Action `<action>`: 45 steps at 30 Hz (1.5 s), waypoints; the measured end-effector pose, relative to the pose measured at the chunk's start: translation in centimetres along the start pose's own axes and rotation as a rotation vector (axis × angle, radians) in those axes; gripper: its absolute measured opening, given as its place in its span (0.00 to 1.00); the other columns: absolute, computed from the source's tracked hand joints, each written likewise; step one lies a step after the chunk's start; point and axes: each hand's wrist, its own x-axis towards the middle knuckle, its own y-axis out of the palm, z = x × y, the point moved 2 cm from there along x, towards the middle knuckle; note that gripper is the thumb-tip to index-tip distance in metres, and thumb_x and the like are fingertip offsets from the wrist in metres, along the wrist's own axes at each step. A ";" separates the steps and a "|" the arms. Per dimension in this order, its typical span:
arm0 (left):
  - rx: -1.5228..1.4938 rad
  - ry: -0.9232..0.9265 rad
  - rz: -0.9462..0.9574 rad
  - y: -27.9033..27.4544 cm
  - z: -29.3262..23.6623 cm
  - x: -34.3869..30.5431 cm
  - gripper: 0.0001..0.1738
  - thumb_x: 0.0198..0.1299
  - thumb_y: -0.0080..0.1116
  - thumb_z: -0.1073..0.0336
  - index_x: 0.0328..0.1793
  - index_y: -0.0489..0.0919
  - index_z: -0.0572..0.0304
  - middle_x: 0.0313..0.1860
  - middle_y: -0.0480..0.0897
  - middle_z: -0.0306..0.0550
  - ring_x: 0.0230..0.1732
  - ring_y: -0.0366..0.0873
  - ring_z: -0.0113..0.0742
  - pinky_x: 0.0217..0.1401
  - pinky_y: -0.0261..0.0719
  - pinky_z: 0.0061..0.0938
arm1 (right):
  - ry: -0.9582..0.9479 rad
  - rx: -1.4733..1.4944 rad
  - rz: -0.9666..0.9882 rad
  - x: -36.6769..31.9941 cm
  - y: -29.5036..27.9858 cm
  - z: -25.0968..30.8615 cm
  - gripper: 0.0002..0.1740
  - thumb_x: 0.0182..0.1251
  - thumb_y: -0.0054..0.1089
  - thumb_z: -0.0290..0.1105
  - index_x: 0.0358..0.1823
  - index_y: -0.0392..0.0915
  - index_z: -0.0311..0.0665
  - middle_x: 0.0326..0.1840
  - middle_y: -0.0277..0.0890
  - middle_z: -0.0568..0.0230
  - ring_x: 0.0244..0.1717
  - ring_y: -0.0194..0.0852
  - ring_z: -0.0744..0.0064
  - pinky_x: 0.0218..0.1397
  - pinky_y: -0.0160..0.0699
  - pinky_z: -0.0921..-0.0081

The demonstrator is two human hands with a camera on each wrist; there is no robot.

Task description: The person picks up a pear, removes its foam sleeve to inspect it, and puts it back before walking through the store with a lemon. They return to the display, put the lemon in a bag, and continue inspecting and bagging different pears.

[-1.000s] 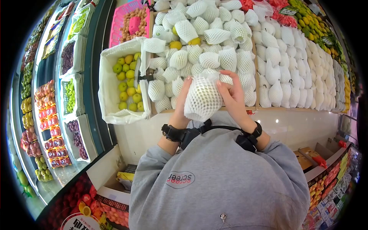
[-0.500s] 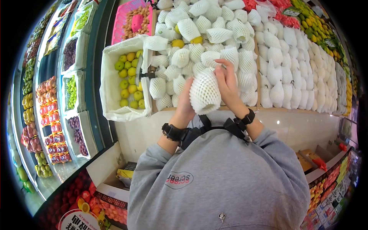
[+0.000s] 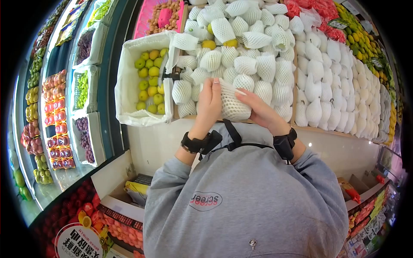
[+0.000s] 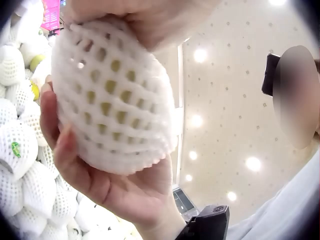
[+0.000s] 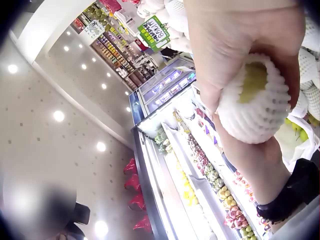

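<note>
Both hands hold one fruit in a white foam net [image 3: 234, 103], close in front of the chest. Yellow-green skin shows through the holes in the left wrist view, and bare at the net's open end in the right wrist view. My left hand [image 3: 209, 103] grips its left side, thumb up along the net. My right hand [image 3: 263, 112] wraps the right side; its fingers [image 4: 65, 150] curl round the net in the left wrist view. Just beyond the hands lie rows of net-wrapped fruit [image 3: 211, 61], a few with yellow skin showing.
A white-lined crate [image 3: 122, 96] of green-yellow fruit [image 3: 153, 71] stands left of the pile. Smooth white-wrapped fruit [image 3: 326, 96] fills the section to the right. A pink basket [image 3: 143, 19] sits at the back left. Refrigerated shelves with packed fruit [image 3: 55, 105] line the far left.
The netted fruit has come slightly right and turned in the hands. My right hand has moved from its upper edge down to its right side. The left hand has risen along the net.
</note>
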 end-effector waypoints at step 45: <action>0.803 0.072 -0.211 5.5 14.7 4.2 0.32 0.52 0.56 0.45 0.49 0.70 0.69 0.44 0.75 0.58 0.50 0.67 0.55 0.59 0.52 0.50 | -0.234 -0.381 -0.436 2.3 -7.8 -2.0 0.21 0.69 0.44 0.41 0.57 0.64 0.37 0.48 0.74 0.61 0.44 0.73 0.76 0.47 0.69 0.79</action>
